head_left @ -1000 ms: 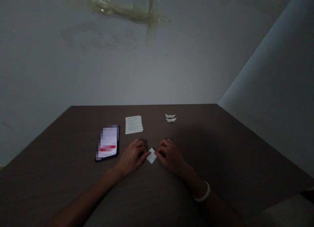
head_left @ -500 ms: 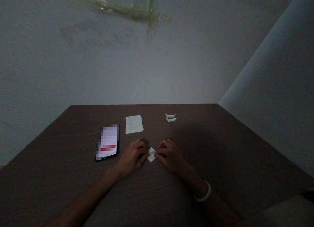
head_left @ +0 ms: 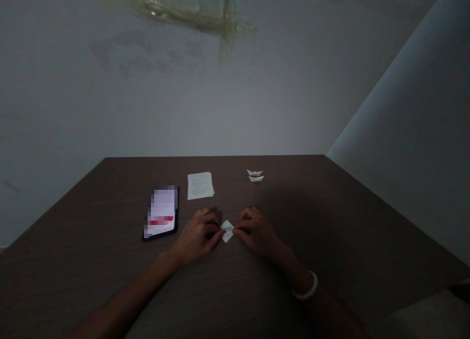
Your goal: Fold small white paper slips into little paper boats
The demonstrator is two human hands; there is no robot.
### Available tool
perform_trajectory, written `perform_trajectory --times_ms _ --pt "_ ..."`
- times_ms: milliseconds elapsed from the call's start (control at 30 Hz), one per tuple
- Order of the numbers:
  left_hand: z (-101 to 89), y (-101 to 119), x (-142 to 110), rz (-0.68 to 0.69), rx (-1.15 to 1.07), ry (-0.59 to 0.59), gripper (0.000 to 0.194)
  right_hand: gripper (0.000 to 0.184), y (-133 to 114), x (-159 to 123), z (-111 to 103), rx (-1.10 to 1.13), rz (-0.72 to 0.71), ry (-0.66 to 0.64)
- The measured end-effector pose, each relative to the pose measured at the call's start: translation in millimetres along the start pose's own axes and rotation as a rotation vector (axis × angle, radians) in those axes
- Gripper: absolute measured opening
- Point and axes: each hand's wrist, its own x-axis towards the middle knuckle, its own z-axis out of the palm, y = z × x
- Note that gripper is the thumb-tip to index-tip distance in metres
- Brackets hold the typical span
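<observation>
Between my hands, low over the table, is a small folded piece of white paper [head_left: 227, 231], turned like a diamond with a crease across its middle. My left hand [head_left: 200, 235] pinches its left corner between thumb and finger. At the right corner, my right hand [head_left: 257, 232] pinches it the same way; a white beaded bracelet [head_left: 306, 286] circles that wrist. The other fingers of both hands are curled. Farther back sit two small folded paper boats [head_left: 256, 176], one just in front of the other.
A small stack of printed paper sheets [head_left: 200, 186] lies beyond my left hand. Left of that hand rests a phone [head_left: 161, 213] with its screen lit and blurred. The brown table [head_left: 110, 202] meets a stained wall [head_left: 205, 109] at its back edge.
My fingertips have shifted slightly outward to the paper's side corners, and a crease now shows across its middle. The phone, sheets and paper boats stay where they were.
</observation>
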Motion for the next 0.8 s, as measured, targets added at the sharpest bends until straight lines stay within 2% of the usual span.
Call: perform_trajectory --times_ms 333,467,800 --pt "2.9 -1.6 5.6 -0.109 -0.100 0.051 0.022 0.005 -3.3 2.4 5.7 0.014 0.044 0.047" --pt "7.5 -4.8 4.6 -0.158 -0.092 0.022 0.021 0.008 -4.5 2.8 8.5 0.002 0.066 0.070" --pt "9.8 -6.6 2.9 -0.185 -0.094 0.027 0.023 0.010 -7.2 4.2 9.0 -0.001 0.096 0.124"
